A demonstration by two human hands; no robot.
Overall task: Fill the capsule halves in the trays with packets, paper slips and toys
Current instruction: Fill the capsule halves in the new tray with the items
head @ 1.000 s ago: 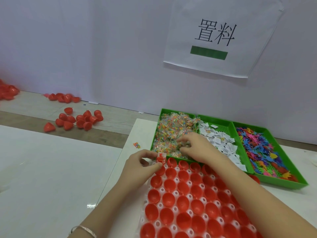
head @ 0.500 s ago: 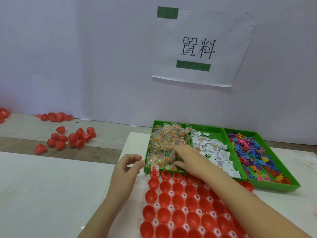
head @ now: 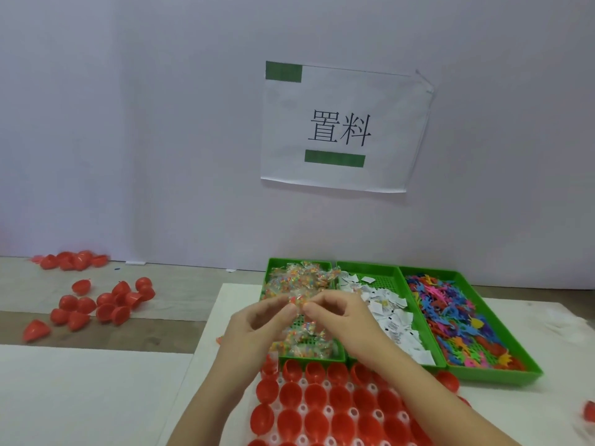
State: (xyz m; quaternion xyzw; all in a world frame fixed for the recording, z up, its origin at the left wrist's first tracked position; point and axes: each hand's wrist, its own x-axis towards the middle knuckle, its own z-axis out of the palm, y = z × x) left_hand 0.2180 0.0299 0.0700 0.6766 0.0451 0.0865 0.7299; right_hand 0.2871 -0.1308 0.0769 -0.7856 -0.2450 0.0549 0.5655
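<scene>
- Bottom of frame: a white holder tray full of red capsule halves, open side up. The bottom edge cuts it off, and both forearms lie across it, so a good chunk of the rows is hidden.
- Far right edge, low down: a blurry red thing, half out of frame, can't say what it is. One more red capsule half peeks out behind the right forearm, just in front of the toy tray.
- Centre: both hands are up together above the near end of the packet tray. Left hand and right hand each pinch the same little clear packet of coloured bits between thumb and forefinger, with the other fingers loosely curled. It's a bit smeary there, so the exact grip is hard to read.
- Just behind the capsules, three green trays sit side by side. The left green tray holds a pile of packets, partly hidden by the hands. The middle green tray has paper slips, with the right wrist over its near left corner. The right green tray holds colourful foam toys.
- Left of the frame: loose capsule halves are scattered on the wooden surface, with another small heap further back against the wall.
- Upper middle: a paper sign on the wall with two printed characters and green bars.
</scene>
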